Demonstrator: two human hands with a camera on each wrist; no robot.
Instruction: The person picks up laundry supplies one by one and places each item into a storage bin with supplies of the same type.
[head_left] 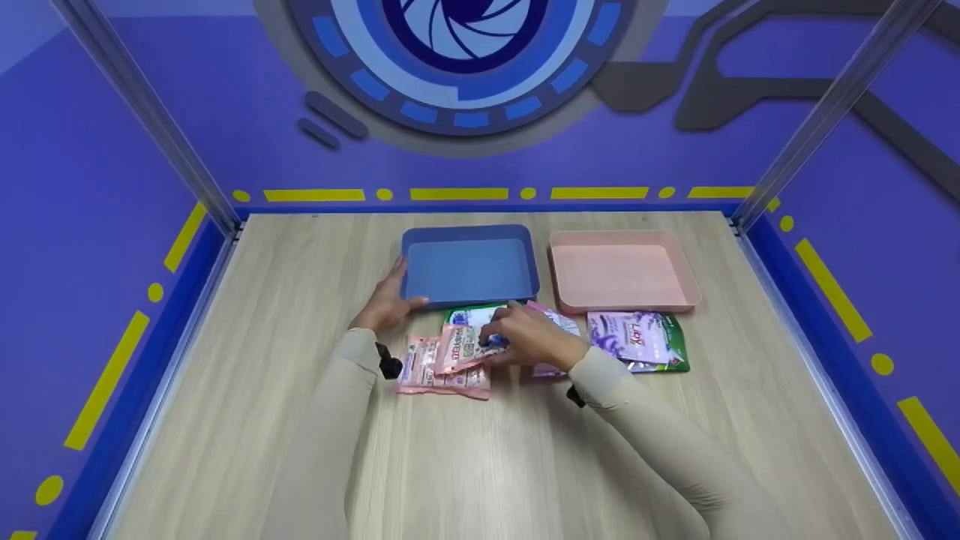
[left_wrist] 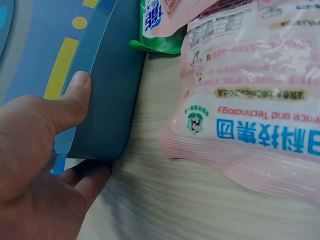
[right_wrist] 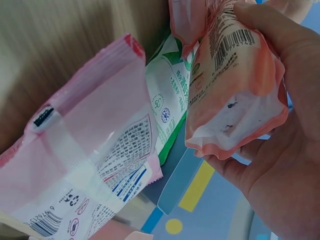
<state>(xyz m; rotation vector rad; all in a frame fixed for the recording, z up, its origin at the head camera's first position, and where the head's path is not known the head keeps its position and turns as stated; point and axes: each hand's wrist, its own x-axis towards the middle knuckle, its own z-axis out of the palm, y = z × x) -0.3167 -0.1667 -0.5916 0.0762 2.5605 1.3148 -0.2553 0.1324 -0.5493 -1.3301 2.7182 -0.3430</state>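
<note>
My left hand (head_left: 384, 306) (left_wrist: 47, 145) grips the front left corner of the blue tray (head_left: 469, 270) (left_wrist: 112, 85), thumb against its wall. In front of that tray, my right hand (head_left: 536, 336) (right_wrist: 285, 155) holds a pink-orange packet (head_left: 455, 350) (right_wrist: 227, 75) between thumb and fingers. It is tilted above another pink packet (head_left: 442, 384) (left_wrist: 250, 100) lying on the table. Partly behind the held packet is a green and white pouch (head_left: 460, 315) (right_wrist: 167, 100). A pink-purple packet (head_left: 559, 319) (right_wrist: 85, 140) lies beside my right hand, partly covered by it in the head view.
A pink tray (head_left: 622, 274) stands right of the blue one. In front of it, a purple packet (head_left: 626, 337) overlaps a green-edged pouch (head_left: 677, 345). Blue-purple panels (head_left: 187, 105) border the wooden table (head_left: 465, 457) at the back and sides.
</note>
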